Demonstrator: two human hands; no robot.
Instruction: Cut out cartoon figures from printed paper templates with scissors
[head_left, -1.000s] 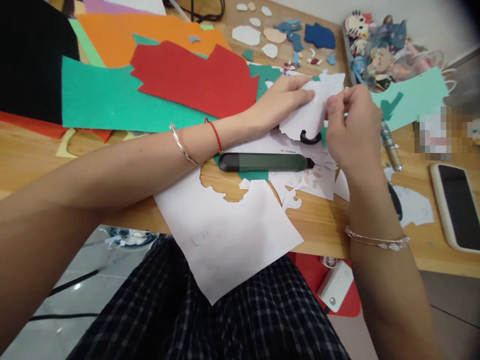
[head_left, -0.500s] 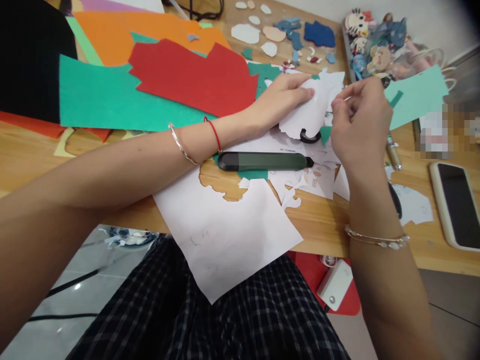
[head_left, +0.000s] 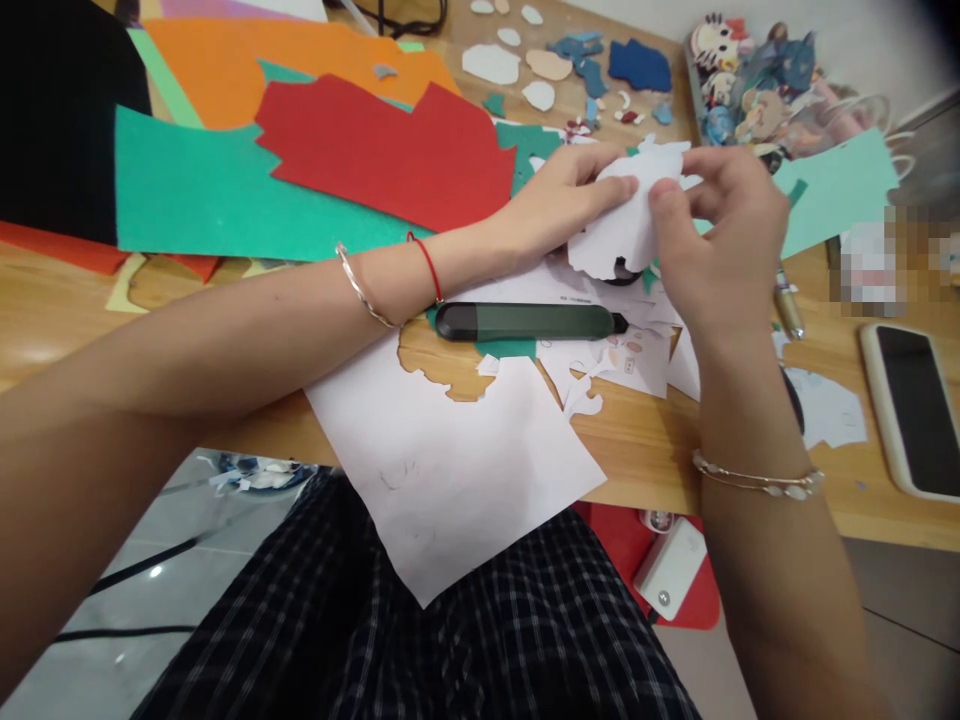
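A white paper cutout (head_left: 616, 225) with a wavy edge is held just above the table by both hands. My left hand (head_left: 581, 190) grips its left side, thumb on top and fingers behind. At its upper right, my right hand (head_left: 724, 220) pinches it between thumb and fingers. Part of a black ring-shaped thing (head_left: 624, 274) shows at the cutout's lower edge; the rest is hidden. Below lies a dark green utility knife (head_left: 529, 322) on paper scraps. Nearer me, a white sheet (head_left: 457, 470) with a cut-out gap hangs over the table edge.
Red felt (head_left: 390, 150), green felt (head_left: 195, 190) and orange felt (head_left: 300, 70) overlap at the left. Small cut pieces (head_left: 491, 65) lie at the back, beside a tray of figures (head_left: 757, 90). A phone (head_left: 916, 410) and a pen (head_left: 789, 305) lie at the right.
My right hand has moved slightly left, and its thumb now presses on the cutout's right side. The cutout has shifted and tilted a little, covering more of the black ring-shaped thing.
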